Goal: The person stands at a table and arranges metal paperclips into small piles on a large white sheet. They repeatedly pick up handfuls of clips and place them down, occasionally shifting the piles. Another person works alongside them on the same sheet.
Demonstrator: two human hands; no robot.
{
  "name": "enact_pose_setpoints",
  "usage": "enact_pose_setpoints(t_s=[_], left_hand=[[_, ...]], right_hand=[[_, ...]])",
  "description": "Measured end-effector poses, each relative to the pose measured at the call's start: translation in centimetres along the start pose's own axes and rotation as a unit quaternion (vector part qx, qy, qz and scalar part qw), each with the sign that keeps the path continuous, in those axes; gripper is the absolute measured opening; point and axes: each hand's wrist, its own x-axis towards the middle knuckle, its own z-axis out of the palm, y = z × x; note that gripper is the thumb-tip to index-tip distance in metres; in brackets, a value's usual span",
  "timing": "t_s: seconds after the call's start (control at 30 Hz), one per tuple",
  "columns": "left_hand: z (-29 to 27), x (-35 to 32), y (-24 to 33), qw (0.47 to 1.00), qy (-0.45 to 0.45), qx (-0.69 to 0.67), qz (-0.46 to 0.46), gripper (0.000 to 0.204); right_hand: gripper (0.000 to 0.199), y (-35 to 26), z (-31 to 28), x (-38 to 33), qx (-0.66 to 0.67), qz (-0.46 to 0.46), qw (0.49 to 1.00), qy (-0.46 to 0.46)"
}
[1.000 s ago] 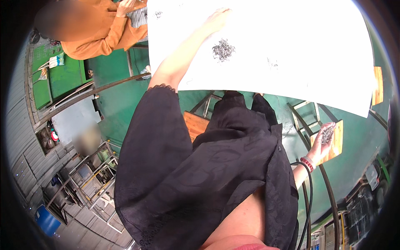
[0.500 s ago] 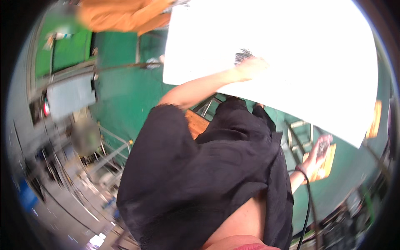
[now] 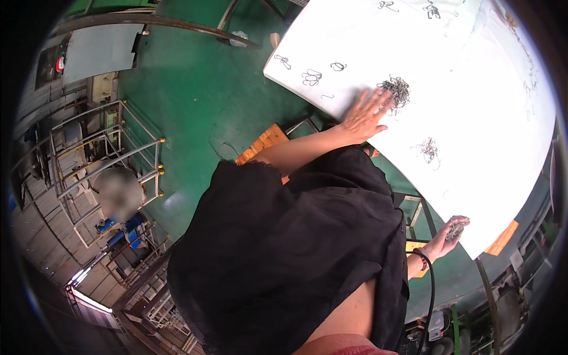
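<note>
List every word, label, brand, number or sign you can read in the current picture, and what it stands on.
None can be read.
White table: no readable lettering, just dark bent pieces heaped and scattered.
Grey panel, upper left: no readable lettering.
Red-and-white item, far left: too small to tell.

No readable text, labels, brands, numbers or signs; nothing legible upper left, upper right, centre, or in the lower-left and lower-right parts of frame.
</note>
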Motion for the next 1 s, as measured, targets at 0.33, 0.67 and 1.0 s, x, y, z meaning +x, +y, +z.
enact_pose_setpoints(t_s=[0.33,0.67,1.0], left_hand=[[4.3,1.5,-0.8,0.987,0.038,0.084,-0.13,0.082],[3.7,2.8,-0.6,0.994,0.027,-0.048,-0.092,0.098],[5.4,9.4,-0.8,0.997,0.073,0.006,-0.021,0.084]], right_hand=[[0.03,1.0,1.7,0.9,-0.001,-0.015,0.999,0.044],[0.03,-1.9,1.0,0.5,-0.01,-0.052,0.998,0.033],[0.038,-4.1,-1.3,-1.1,-0.009,-0.091,0.995,0.047]])
